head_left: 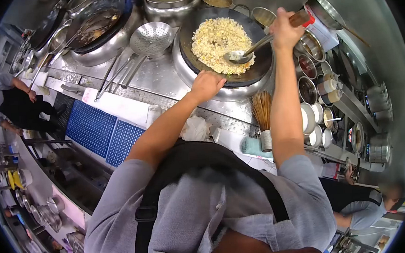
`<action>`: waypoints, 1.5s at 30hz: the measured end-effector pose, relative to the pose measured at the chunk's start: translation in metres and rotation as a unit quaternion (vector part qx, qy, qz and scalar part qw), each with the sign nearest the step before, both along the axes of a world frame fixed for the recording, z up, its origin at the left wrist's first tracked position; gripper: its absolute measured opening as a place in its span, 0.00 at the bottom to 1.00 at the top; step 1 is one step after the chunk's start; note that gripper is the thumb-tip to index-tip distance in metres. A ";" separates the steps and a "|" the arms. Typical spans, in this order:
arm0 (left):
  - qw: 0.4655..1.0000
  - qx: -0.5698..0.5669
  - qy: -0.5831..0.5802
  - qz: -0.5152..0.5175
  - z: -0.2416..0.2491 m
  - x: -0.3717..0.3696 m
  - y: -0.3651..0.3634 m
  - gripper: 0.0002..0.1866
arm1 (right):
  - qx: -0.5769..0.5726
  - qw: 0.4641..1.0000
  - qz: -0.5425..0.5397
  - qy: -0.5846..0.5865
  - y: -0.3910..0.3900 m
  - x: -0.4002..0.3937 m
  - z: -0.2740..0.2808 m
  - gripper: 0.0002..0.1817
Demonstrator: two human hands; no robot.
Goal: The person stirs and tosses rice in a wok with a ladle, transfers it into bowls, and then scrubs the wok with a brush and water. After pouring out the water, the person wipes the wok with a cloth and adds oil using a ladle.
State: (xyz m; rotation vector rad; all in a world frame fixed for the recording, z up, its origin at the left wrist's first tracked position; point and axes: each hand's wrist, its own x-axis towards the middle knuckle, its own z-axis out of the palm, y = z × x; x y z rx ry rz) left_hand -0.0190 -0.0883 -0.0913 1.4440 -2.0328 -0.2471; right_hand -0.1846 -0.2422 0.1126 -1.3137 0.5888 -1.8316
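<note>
Wok (263, 68): right edge partly hidden by right arm (285, 96). Left hand (206, 85) clenched on near rim, fingertips obscured. Right hand (286, 28) grasps ladle (238, 56), its bowl's underside hidden against rice (219, 32). Rice: one mass, inside wok. Counts: one ladle, one perforated skimmer (152, 38) beside wok, one bristle brush (261, 110), two blue mats (90, 118).
</note>
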 end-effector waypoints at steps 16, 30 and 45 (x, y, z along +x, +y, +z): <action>0.999 0.036 -0.013 0.007 0.001 -0.001 0.000 0.17 | 0.022 0.996 -0.037 -0.080 0.008 -0.049 0.013 0.18; 0.999 0.027 0.018 -0.033 -0.002 0.005 -0.002 0.17 | -0.058 0.994 -0.045 -0.081 -0.010 -0.036 0.000 0.15; 0.998 0.039 0.034 -0.044 0.000 0.006 -0.001 0.17 | 0.003 0.997 -0.052 0.061 -0.037 0.025 0.017 0.16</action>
